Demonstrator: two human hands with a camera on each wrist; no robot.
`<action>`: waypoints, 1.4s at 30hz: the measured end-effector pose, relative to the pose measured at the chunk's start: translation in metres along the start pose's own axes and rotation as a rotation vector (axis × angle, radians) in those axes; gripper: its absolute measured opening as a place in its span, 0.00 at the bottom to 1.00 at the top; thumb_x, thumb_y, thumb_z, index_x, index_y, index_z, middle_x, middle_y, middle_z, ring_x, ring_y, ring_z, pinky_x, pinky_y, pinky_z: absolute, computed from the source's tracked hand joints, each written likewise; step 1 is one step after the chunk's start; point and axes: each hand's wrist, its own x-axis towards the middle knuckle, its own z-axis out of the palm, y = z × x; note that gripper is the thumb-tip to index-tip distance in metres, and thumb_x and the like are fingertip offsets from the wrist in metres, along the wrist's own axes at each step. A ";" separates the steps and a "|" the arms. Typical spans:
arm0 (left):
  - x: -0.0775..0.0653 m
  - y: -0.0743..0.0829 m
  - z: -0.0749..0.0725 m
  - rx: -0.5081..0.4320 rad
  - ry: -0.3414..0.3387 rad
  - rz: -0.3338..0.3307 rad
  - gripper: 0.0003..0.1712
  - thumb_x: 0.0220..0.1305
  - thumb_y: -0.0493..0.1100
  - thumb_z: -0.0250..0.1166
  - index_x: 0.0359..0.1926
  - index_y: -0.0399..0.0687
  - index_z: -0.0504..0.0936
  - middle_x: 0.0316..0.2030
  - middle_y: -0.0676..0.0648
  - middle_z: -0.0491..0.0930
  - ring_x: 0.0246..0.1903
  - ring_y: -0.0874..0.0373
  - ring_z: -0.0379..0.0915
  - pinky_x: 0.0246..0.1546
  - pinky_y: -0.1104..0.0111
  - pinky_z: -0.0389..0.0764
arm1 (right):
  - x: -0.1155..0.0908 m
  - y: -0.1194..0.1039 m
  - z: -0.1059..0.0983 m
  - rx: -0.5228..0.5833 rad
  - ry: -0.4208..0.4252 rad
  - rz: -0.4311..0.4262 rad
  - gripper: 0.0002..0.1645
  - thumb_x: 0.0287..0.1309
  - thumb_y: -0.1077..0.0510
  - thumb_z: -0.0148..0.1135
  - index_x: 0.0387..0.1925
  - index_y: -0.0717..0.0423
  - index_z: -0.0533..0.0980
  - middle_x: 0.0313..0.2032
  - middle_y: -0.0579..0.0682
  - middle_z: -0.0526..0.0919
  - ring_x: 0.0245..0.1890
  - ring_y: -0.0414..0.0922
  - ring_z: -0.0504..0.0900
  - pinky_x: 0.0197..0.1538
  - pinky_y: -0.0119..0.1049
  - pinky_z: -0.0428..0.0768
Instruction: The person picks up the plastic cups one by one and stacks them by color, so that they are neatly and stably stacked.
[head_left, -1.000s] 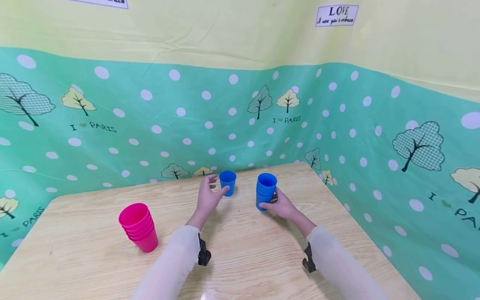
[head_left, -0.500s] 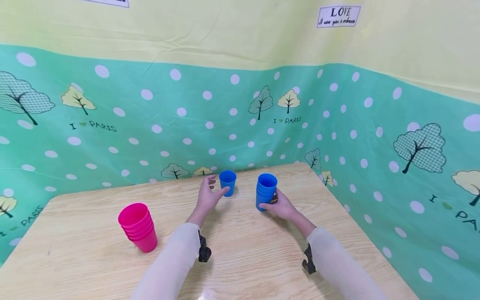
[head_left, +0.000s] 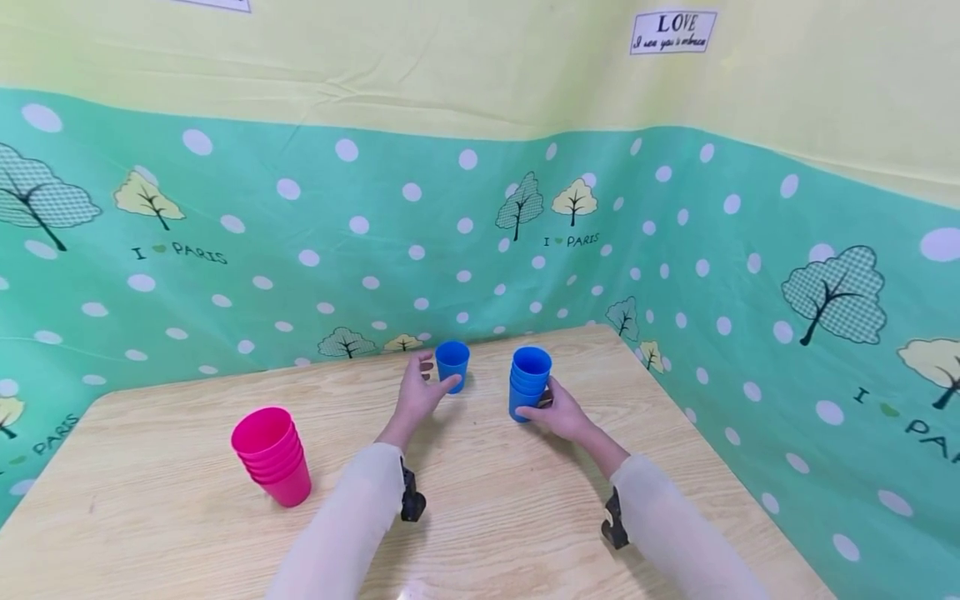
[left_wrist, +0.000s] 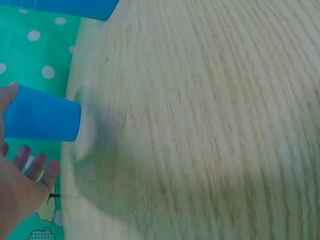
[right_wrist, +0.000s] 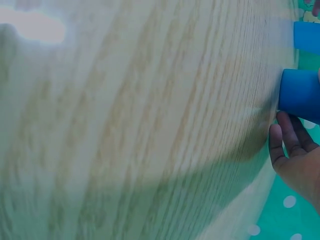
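Note:
In the head view my left hand (head_left: 420, 392) is by a single upright blue cup (head_left: 452, 358), its thumb overlapping the cup's near side. The left wrist view shows the thumb at the cup's rim and the other fingers (left_wrist: 35, 170) spread apart from it. To the right, my right hand (head_left: 558, 410) holds a stack of nested blue cups (head_left: 530, 367) low down, thumb across the front and fingers on the far side. In the right wrist view its fingers (right_wrist: 287, 130) lie along the side of the lowest cup (right_wrist: 300, 92); the thumb is mostly out of frame.
A stack of nested pink cups (head_left: 277, 467) stands on the left of the wooden table (head_left: 465, 500). Green dotted cloth (head_left: 337, 217) hangs behind the table and along its right side. Each wrist carries a small black camera mount (head_left: 412, 496).

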 end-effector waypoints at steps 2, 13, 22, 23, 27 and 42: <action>0.000 0.000 0.000 0.003 -0.002 -0.006 0.43 0.55 0.46 0.69 0.66 0.39 0.58 0.62 0.36 0.64 0.60 0.39 0.61 0.59 0.49 0.68 | 0.000 0.000 0.000 0.004 0.004 0.004 0.42 0.49 0.47 0.70 0.61 0.57 0.61 0.49 0.57 0.77 0.45 0.49 0.78 0.47 0.43 0.79; 0.002 -0.002 0.000 -0.007 -0.015 -0.024 0.44 0.55 0.47 0.69 0.67 0.39 0.56 0.63 0.35 0.63 0.62 0.38 0.60 0.57 0.49 0.70 | 0.000 0.004 0.002 0.019 0.025 0.008 0.41 0.49 0.46 0.69 0.61 0.56 0.62 0.47 0.57 0.77 0.43 0.48 0.79 0.46 0.42 0.79; 0.004 -0.003 0.003 0.007 -0.025 -0.028 0.45 0.55 0.48 0.69 0.67 0.40 0.55 0.64 0.35 0.62 0.62 0.38 0.59 0.60 0.49 0.67 | -0.001 0.008 0.006 0.078 0.037 -0.029 0.40 0.51 0.47 0.68 0.62 0.54 0.62 0.47 0.57 0.77 0.43 0.48 0.79 0.46 0.40 0.79; 0.003 -0.004 0.003 0.005 -0.026 -0.031 0.45 0.55 0.48 0.69 0.68 0.40 0.55 0.64 0.35 0.61 0.62 0.38 0.59 0.60 0.49 0.67 | -0.001 0.009 0.006 0.082 0.038 -0.027 0.40 0.51 0.47 0.68 0.61 0.54 0.62 0.47 0.57 0.77 0.43 0.47 0.79 0.46 0.40 0.79; 0.003 -0.002 0.005 0.004 -0.034 -0.028 0.45 0.55 0.48 0.69 0.67 0.41 0.55 0.63 0.35 0.62 0.62 0.38 0.59 0.61 0.49 0.67 | -0.002 0.013 0.007 0.107 0.047 -0.032 0.39 0.50 0.47 0.69 0.60 0.53 0.63 0.48 0.56 0.77 0.44 0.48 0.78 0.48 0.40 0.78; 0.004 0.000 0.012 0.032 -0.018 -0.044 0.46 0.55 0.47 0.69 0.68 0.42 0.53 0.63 0.36 0.62 0.62 0.38 0.60 0.60 0.47 0.67 | -0.013 0.002 0.007 0.136 0.043 -0.061 0.36 0.53 0.53 0.68 0.60 0.58 0.63 0.50 0.60 0.77 0.46 0.51 0.79 0.49 0.42 0.78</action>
